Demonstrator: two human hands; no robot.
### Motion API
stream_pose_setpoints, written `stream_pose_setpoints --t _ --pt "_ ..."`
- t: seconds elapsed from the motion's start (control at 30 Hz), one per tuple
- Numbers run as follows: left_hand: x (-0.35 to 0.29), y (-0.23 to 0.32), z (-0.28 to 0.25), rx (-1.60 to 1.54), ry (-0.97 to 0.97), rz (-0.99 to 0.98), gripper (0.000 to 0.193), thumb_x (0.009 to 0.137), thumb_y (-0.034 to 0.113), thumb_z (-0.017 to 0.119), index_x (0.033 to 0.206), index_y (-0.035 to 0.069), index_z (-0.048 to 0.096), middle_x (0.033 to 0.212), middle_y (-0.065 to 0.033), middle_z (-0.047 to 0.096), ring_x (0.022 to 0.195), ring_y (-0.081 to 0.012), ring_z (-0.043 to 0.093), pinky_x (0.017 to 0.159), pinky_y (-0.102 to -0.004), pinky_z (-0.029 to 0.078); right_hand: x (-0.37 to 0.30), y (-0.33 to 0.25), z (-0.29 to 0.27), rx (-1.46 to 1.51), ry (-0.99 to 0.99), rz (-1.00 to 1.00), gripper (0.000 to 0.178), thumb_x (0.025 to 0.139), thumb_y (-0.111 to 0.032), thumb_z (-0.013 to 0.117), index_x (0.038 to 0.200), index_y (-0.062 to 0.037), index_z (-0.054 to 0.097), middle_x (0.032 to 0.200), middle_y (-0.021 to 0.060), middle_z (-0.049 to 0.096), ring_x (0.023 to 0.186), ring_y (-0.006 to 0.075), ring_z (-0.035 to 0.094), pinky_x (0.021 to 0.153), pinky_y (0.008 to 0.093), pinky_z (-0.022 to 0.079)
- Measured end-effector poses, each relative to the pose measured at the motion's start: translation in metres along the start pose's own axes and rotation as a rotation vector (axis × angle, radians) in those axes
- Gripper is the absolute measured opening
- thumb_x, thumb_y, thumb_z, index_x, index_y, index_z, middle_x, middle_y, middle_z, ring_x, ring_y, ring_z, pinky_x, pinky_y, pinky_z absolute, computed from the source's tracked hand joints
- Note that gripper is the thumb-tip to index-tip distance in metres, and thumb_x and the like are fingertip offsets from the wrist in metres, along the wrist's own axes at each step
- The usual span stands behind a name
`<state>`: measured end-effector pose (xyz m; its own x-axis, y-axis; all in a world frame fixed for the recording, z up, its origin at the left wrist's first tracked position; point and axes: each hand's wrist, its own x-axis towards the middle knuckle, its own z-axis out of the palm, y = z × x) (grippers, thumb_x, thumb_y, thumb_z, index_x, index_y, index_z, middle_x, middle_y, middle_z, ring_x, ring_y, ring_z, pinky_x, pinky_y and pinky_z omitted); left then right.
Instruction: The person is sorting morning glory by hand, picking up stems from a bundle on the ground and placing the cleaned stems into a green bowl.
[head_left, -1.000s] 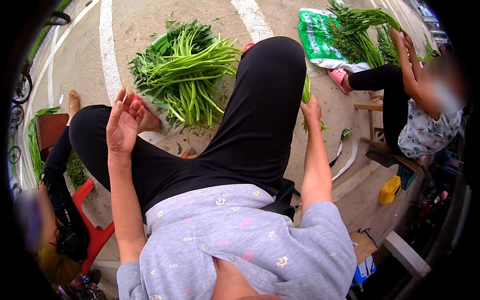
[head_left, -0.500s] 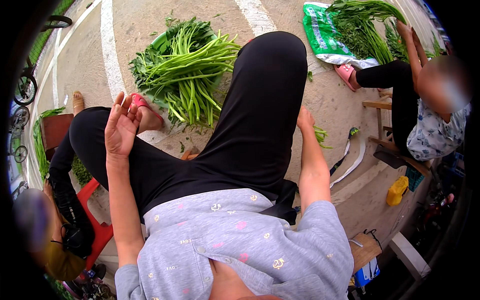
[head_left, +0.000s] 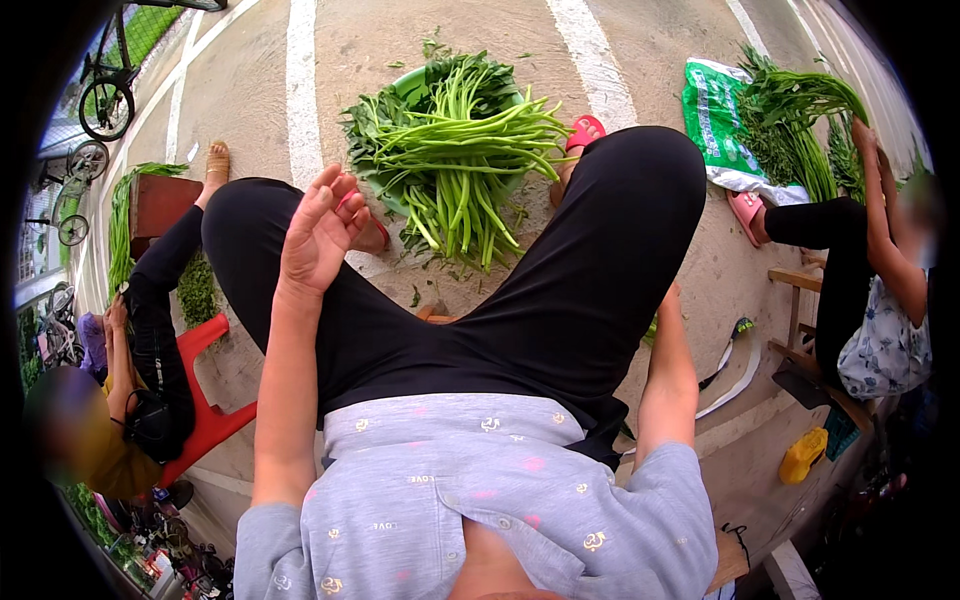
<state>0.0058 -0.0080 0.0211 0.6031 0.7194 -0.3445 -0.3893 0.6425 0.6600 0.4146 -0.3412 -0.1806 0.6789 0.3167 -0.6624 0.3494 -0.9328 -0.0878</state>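
The left grip (head_left: 318,240) hovers over the left thigh (head_left: 365,340), palm up, fingers loosely curled. The right forearm (head_left: 672,375) reaches along the right thigh (head_left: 590,245), which mostly hides the right grip (head_left: 668,304).

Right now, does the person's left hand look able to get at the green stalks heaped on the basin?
Probably yes: the left hand is open and seems empty, and the green stalks lie ahead and to its right, with no obstacle seen between them.
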Motion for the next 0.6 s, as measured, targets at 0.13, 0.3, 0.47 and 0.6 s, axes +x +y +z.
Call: stream_pose_setpoints --t 0.13,0.3,0.47,0.6 --pt "0.004 -0.001 0.001 -0.001 -0.019 -0.006 0.039 0.087 0.016 0.057 0.123 0.006 0.045 0.11 -0.0078 0.056 0.095 -0.0189 0.057 0.085 -0.034 0.048 0.03 -0.013 -0.036 0.182 0.224 -0.08 0.049 0.081 -0.04 0.054 0.122 -0.0162 0.048 0.116 0.0144 0.056 0.11 0.0336 0.052 0.088 0.0467 0.042" --pt "0.004 -0.007 -0.005 -0.01 -0.001 0.006 0.036 0.088 0.014 0.055 0.122 0.006 0.046 0.109 -0.0071 0.057 0.093 -0.0183 0.058 0.083 -0.0341 0.049 0.061 -0.088 -0.151 0.333 0.636 -0.536 0.039 0.083 -0.025 0.055 0.115 -0.0029 0.053 0.109 0.02 0.058 0.102 0.0321 0.056 0.087 0.0373 0.044" --pt "0.009 -0.014 -0.003 0.072 0.201 -0.005 0.025 0.088 0.009 0.054 0.112 0.007 0.05 0.097 -0.0036 0.059 0.084 -0.0133 0.06 0.073 -0.028 0.051 -0.013 -0.224 -0.243 0.276 0.658 -0.861 0.049 0.077 -0.027 0.064 0.118 -0.0025 0.052 0.113 0.0182 0.058 0.105 0.0281 0.055 0.089 0.0365 0.043" --pt "0.012 -0.017 0.001 0.109 0.241 -0.023 0.025 0.088 0.008 0.054 0.112 0.005 0.051 0.096 -0.0041 0.059 0.083 -0.0138 0.059 0.072 -0.027 0.051 -0.049 -0.287 -0.258 -0.132 0.496 -0.997 0.058 0.075 -0.037 0.064 0.122 -0.007 0.049 0.122 0.0156 0.053 0.113 0.0283 0.05 0.093 0.0372 0.04"
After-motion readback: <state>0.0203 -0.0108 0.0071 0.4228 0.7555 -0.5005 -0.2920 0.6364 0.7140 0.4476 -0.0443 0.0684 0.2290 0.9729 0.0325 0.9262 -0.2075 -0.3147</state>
